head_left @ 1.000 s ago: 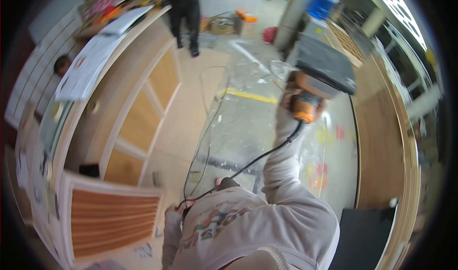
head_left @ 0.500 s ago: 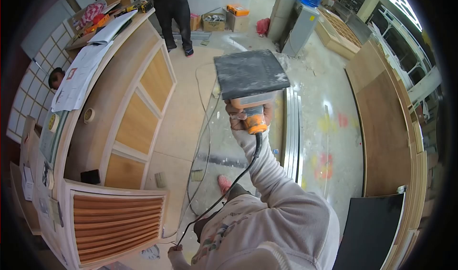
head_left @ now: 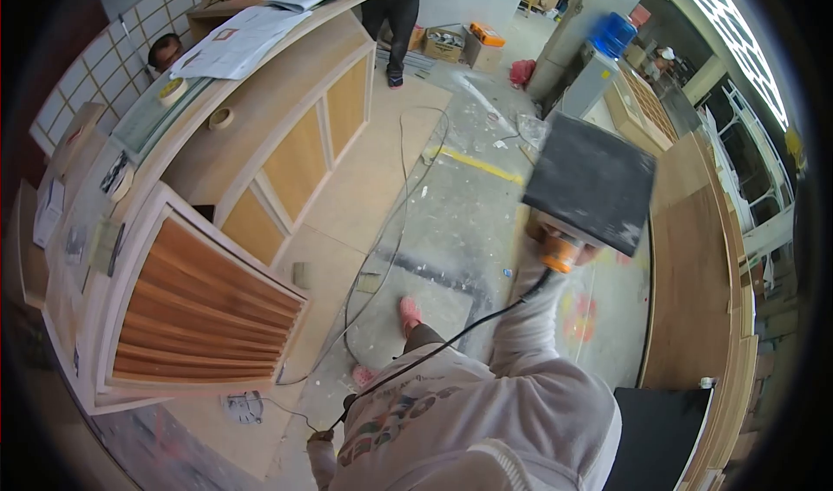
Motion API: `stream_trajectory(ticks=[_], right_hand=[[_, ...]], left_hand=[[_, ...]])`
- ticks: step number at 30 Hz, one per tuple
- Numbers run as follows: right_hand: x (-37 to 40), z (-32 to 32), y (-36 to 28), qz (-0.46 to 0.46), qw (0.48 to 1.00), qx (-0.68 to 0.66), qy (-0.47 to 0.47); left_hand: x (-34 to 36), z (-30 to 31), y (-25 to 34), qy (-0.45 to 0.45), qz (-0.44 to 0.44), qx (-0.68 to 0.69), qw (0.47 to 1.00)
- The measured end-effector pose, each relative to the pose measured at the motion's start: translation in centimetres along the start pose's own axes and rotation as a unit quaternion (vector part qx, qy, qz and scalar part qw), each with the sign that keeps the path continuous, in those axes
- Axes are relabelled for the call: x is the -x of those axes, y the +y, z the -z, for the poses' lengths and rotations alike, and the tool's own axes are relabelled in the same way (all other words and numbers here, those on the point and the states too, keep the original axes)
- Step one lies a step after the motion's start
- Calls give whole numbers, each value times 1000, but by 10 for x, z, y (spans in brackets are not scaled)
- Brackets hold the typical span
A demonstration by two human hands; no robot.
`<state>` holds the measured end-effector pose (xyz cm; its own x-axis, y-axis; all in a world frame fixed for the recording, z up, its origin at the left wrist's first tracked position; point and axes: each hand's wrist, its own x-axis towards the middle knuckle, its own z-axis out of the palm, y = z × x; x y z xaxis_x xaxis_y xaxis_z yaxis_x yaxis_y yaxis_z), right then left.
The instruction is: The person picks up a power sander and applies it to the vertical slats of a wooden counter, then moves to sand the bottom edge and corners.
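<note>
We have open floor running near to far between the counter on the left and the wooden boards on the right. A hand could pass over its middle, but the black cord slants across the near part, from our left hand to the sander, which blocks the right side above the floor. A thin wire loops along the left. The slatted panel closes off the near left; far off, a person and boxes stand in the way.

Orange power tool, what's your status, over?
Right hand: gripping orange power tool, black pad facing camera. Left hand: holding its cord. Loose cable looped on floor near feet.
</note>
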<state>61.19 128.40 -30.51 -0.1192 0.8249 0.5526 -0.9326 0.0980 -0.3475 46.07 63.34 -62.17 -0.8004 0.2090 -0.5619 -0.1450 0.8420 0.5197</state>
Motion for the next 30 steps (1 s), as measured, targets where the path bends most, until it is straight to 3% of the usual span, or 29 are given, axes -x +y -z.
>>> stream_trajectory(ticks=[2, 3, 4, 5, 6, 8, 9, 10, 12, 14, 16, 17, 18, 19, 20, 21, 22, 24, 25, 27, 30], right_hand=[[8, -42, -7, -9, 999, -33, 3], [6, -79, -13, -16, 998, -66, 6], [4, -115, -18, -26, 994, -101, 10], [1, -143, -20, -38, 990, -137, 14], [-1, -153, -19, -50, 983, -174, 18], [-7, -160, -22, -62, 981, -181, 21], [-14, -160, -23, -70, 982, -173, 21], [-21, -159, -22, -78, 983, -164, 18], [-34, -153, -20, -87, 987, -138, 16], [-43, -147, -18, -93, 990, -104, 16], [-46, -137, -12, -101, 992, -72, 25], [-45, -132, -2, -113, 991, -58, 30], [-43, -127, 8, -131, 990, -46, 37], [-41, -121, 20, -149, 987, -33, 43], [-37, -113, 32, -173, 984, -20, 50], [-34, -106, 46, -200, 978, -13, 56], [-30, -98, 64, -237, 970, 1, 60], [-13, -89, 97, -310, 949, 11, 61], [-3, -87, 109, -338, 939, 15, 59], [12, -84, 126, -381, 923, 14, 55], [16, -72, 135, -431, 900, 17, 65]], left_hand=[[-19, 11, -16, 27, -62, 22, 997], [-45, 9, -25, 35, 50, 386, 920], [-70, 8, -32, 126, 130, 697, 693], [-90, 25, -27, 107, 165, 677, 709], [-99, 43, -15, 85, 181, 715, 670], [-85, 83, 49, 9, 56, 647, 760], [-92, 88, 50, -16, 20, 652, 758], [-78, 103, 81, 17, -94, 345, 934], [-66, 133, 127, -21, 6, 58, 998], [-35, 161, 181, -59, -59, -90, 992], [-36, 157, 190, -111, -160, -123, 973], [-29, 155, 218, -89, -188, -32, 978], [-1, 167, 287, -72, -207, 46, 975], [-2, 168, 324, -64, -365, 38, 928], [22, 171, 382, -181, -228, 213, 933], [40, 175, 420, -178, -413, 261, 854], [58, 179, 459, -188, -578, 308, 731], [101, 195, 518, -407, -605, 454, 513], [118, 194, 544, -452, -609, 485, 435], [148, 186, 579, -491, -606, 519, 350], [156, 171, 604, -500, -581, 565, 305]])
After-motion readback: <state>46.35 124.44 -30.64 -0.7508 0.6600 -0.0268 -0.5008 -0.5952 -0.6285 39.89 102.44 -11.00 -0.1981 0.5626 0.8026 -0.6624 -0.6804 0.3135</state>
